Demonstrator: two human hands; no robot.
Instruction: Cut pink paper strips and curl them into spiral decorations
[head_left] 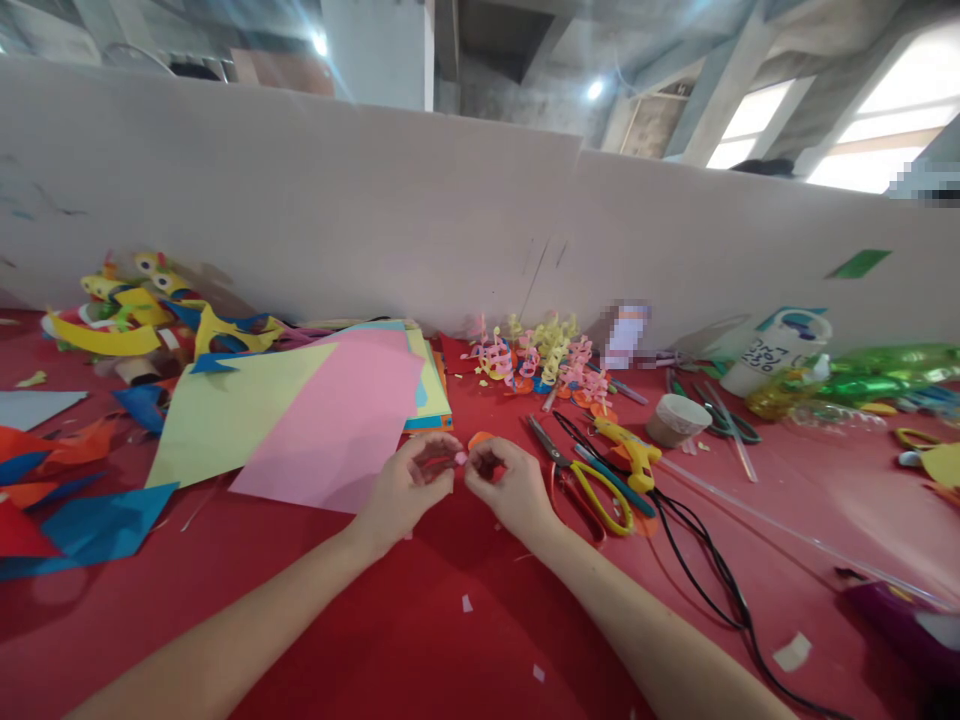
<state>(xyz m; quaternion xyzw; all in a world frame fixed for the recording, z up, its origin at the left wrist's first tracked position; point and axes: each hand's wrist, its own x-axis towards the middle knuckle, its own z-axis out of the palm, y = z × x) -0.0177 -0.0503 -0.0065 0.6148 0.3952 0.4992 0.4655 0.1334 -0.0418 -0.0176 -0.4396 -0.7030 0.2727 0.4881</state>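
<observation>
Over the red table my left hand (411, 492) and my right hand (513, 492) meet with curled fingers. A tiny piece of pink paper (461, 458) shows at the fingertips of my left hand. My right hand's fingers are closed right beside it; what they pinch, if anything, is hidden. Part of an orange paper piece (480, 438) shows just behind the right fingers. Left of my hands lie a large pink paper sheet (330, 420) and a pale yellow sheet (225, 405). Scissors (600, 495) with yellow and red handles rest to the right.
A yellow glue gun (634, 450) with a black cord lies right of the scissors. Behind my hands stand several curled paper flowers (551, 355). A paper cup (675, 420), a white container (772, 355) and green bottles (877, 370) are further right. Blue paper scraps (112, 530) lie left.
</observation>
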